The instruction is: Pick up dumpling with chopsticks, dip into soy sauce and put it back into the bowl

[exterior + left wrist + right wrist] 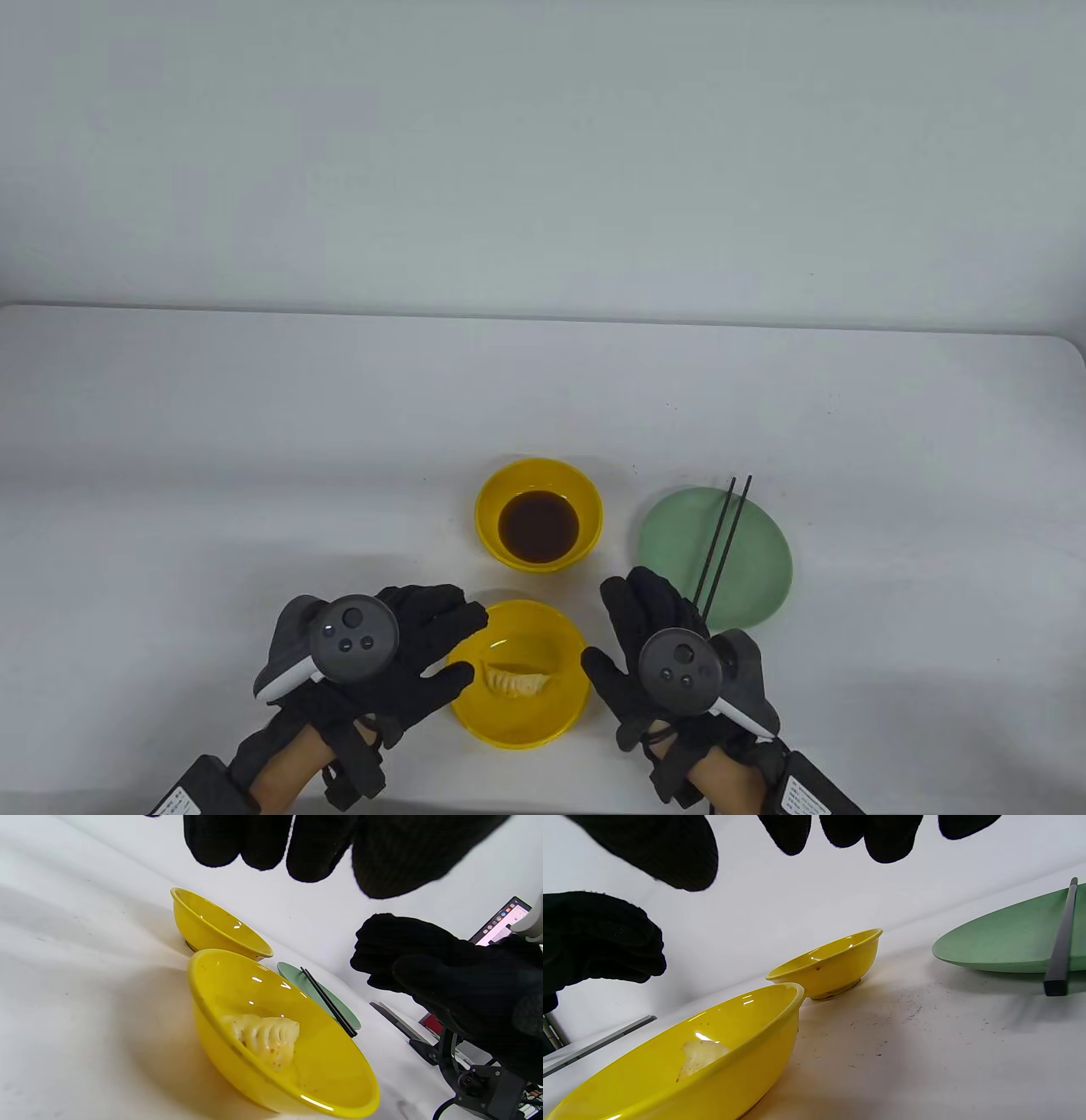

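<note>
A pale pleated dumpling lies in the near yellow bowl. Behind it stands a second yellow bowl holding dark soy sauce. Two black chopsticks rest on a green plate to the right. My left hand hovers at the dumpling bowl's left rim, fingers extended, holding nothing. My right hand hovers at the bowl's right side, open, close to the chopsticks' near ends.
The white table stretches wide to the left and behind the bowls. In the left wrist view a screen and black equipment show beyond the table's edge.
</note>
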Demonstrator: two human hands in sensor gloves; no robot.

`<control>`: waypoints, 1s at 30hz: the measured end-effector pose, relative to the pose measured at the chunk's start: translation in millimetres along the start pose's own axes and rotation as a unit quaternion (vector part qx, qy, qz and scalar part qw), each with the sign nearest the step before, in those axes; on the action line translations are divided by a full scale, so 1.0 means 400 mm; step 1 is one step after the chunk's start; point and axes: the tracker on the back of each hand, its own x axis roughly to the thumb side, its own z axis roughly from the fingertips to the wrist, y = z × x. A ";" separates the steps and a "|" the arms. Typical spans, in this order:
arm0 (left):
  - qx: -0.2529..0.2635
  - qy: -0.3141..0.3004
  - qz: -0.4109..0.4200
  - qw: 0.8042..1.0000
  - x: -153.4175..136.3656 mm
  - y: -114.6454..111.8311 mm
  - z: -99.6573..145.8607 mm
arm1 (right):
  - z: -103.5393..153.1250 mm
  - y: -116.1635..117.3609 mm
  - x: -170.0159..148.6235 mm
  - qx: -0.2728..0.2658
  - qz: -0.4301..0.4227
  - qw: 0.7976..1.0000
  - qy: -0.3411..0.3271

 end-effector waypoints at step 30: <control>-0.013 0.023 0.001 1.000 -0.016 0.002 -0.004 | -0.122 -0.028 -0.252 0.034 0.288 0.947 0.137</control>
